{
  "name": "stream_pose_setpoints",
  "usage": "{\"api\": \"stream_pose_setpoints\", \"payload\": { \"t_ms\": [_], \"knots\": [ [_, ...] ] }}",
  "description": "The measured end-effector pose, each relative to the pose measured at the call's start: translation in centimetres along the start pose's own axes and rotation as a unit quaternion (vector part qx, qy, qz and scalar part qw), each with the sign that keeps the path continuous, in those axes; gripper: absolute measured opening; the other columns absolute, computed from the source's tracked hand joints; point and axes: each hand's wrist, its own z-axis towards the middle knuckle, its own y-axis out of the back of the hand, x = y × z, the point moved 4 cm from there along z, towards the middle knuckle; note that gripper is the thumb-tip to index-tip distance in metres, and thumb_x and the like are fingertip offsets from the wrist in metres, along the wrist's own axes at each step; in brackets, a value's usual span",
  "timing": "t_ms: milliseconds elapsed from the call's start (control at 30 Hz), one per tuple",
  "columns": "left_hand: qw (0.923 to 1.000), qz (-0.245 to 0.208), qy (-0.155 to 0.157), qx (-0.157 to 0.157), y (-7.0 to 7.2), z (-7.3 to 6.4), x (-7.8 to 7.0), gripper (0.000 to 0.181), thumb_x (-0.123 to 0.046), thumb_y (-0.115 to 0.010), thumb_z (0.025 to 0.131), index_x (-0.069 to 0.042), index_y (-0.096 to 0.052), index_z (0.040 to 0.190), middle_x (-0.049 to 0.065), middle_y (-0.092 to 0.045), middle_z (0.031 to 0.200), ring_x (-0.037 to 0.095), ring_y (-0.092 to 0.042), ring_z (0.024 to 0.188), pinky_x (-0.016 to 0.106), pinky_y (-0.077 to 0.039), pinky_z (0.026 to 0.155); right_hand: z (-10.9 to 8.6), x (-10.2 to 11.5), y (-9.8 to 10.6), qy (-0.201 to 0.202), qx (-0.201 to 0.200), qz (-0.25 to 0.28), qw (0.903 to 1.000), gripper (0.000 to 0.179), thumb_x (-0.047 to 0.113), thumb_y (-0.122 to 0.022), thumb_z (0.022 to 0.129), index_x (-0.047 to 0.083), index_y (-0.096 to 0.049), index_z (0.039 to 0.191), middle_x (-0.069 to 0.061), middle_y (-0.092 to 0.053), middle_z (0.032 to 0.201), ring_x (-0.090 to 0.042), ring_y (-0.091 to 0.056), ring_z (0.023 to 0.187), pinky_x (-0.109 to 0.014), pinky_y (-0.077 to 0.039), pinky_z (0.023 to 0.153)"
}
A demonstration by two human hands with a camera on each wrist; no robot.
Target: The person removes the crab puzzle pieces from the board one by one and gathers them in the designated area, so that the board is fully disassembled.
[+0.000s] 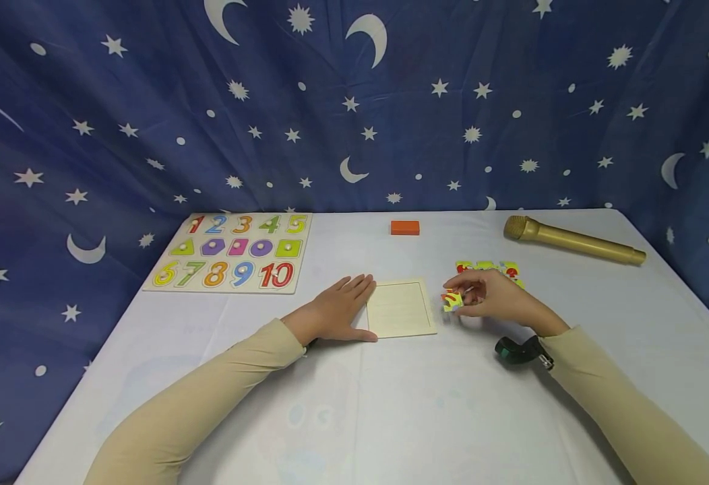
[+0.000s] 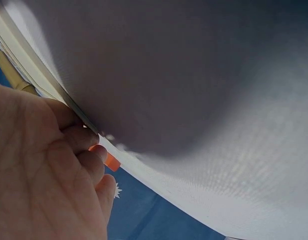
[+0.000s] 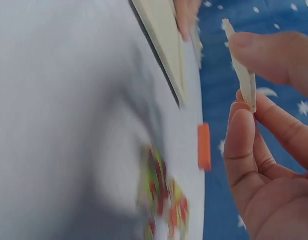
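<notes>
A pale square wooden puzzle tray (image 1: 400, 310) with a thin raised border lies on the table, its inside bare. My left hand (image 1: 341, 308) rests flat at the tray's left edge with its fingers straight; the left wrist view shows the fingertips (image 2: 89, 137) right at that edge. Just right of the tray, my right hand (image 1: 489, 295) pinches a small yellow, red and white puzzle piece (image 1: 452, 300). The right wrist view catches the piece (image 3: 242, 70) edge-on between thumb and fingers. Behind the right hand lie several more colourful puzzle pieces (image 1: 511, 271), partly hidden by it.
At the back left lies a number and shape board (image 1: 251, 263). An orange block (image 1: 405, 228) sits at the back middle, and a gold microphone (image 1: 579, 242) lies at the back right. A dark wrist-camera mount (image 1: 517, 350) hangs under the right wrist. Behind the white table (image 1: 427, 417) hangs a starry blue cloth (image 1: 421, 155).
</notes>
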Motion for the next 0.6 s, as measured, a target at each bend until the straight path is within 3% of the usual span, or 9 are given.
{"api": "stream_pose_setpoints", "payload": {
  "t_ms": [233,433,600],
  "knots": [
    [1.0000,-0.009,-0.002,0.004,0.0,0.0,0.0,0.101,-0.073,-0.043,0.083,-0.006,-0.009,0.152,0.008,-0.008,0.160,0.020,-0.007,0.148,0.036,-0.009,0.122,-2.5,-1.5,3.4,-0.036,-0.042,-0.028,0.9981,0.046,0.013,-0.079,0.074,0.003,-0.064,0.116,-0.008,-0.063,0.094,-0.006,-0.054,0.076,-0.018,-0.049,0.068],
    [1.0000,-0.006,-0.002,0.007,0.1,-0.1,-0.1,0.101,-0.073,-0.043,0.083,-0.006,-0.008,0.151,0.008,-0.007,0.160,0.020,-0.007,0.148,0.035,-0.009,0.122,-4.6,-3.5,5.7,-0.079,-0.051,-0.075,0.9928,0.052,0.018,-0.078,0.076,0.000,-0.060,0.121,-0.019,-0.062,0.115,0.002,-0.055,0.080,-0.015,-0.049,0.071],
    [1.0000,-0.003,-0.003,0.008,0.1,0.0,0.0,0.101,-0.073,-0.042,0.083,-0.006,-0.009,0.152,0.008,-0.008,0.160,0.021,-0.007,0.148,0.036,-0.009,0.122,-5.8,-5.2,6.8,-0.103,-0.058,-0.106,0.9874,0.055,0.019,-0.079,0.075,-0.002,-0.059,0.122,-0.020,-0.062,0.116,0.002,-0.054,0.081,-0.014,-0.049,0.069]
  ]
}}
